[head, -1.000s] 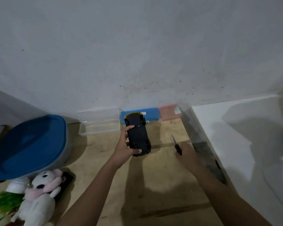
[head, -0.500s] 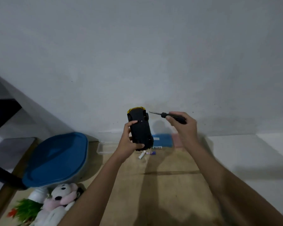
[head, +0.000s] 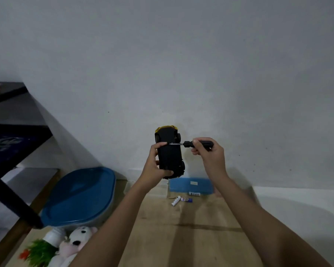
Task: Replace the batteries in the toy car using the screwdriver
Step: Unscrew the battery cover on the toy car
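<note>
Head view, yellow toy car [head: 169,151], black underside showing, gripped upright in left hand [head: 154,167], right hand [head: 210,158] gripping screwdriver [head: 189,144], tip on underside, batteries [head: 179,200] on counter [head: 191,237] below hands, wall [head: 181,64] beyond.

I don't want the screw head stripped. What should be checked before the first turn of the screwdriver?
1. Toy car held steady, underside in view: ok, the left hand grips it along one side.
2. Screwdriver gripped: ok, the right hand pinches its black handle.
3. Tip seated in the screw: cannot tell, the tip reaches the underside but the screw is too small to see.
4. Left hand clear of the tip: not ok, one of its fingers lies right beside the tip.
5. Batteries within reach: ok, they lie below the hands, beside the blue box.
</note>
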Demonstrator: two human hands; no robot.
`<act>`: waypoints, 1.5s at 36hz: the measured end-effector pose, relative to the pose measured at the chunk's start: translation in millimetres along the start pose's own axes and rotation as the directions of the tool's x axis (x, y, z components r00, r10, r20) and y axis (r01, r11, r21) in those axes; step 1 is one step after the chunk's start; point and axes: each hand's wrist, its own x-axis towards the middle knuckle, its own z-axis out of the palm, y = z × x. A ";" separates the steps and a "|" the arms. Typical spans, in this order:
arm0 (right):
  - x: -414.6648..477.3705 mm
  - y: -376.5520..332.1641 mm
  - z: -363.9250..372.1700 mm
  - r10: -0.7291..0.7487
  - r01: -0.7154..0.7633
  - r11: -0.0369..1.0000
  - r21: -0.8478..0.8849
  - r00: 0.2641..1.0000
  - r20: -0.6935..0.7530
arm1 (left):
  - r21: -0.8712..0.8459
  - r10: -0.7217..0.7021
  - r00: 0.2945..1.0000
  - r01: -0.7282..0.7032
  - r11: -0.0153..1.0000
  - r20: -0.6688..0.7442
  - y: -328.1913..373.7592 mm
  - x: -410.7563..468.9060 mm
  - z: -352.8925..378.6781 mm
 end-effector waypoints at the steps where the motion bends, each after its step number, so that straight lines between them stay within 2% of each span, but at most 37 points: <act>1: -1.1 0.6 -0.3 0.012 -0.012 1.000 0.001 1.000 -0.005 | 0.003 0.001 1.000 -0.001 1.000 0.003 -0.3 -1.3 0.6; 7: -3.3 3.0 -3.3 0.085 -0.083 0.995 0.057 0.996 -0.035 | 0.015 -0.011 1.000 0.011 1.000 0.004 -2.3 -4.9 2.2; 28: -1.4 5.2 -3.4 0.084 -0.082 0.996 0.035 0.995 -0.059 | 0.025 -0.029 1.000 0.029 0.999 0.006 -5.8 -0.9 2.8; 40: 0.5 10.0 -2.5 0.161 -0.150 0.984 0.094 0.980 -0.120 | 0.010 -0.045 0.999 0.044 0.999 0.019 -4.5 -0.4 4.0; 47: 3.0 9.4 -3.5 0.095 -0.098 0.995 -0.022 0.990 -0.104 | 0.005 -0.053 0.998 0.053 0.999 0.033 -2.6 -1.1 4.1; 54: 3.2 -0.2 2.8 -0.136 0.136 0.956 -0.259 0.991 0.017 | 0.065 -0.040 0.999 0.040 0.997 0.006 -5.1 0.7 7.3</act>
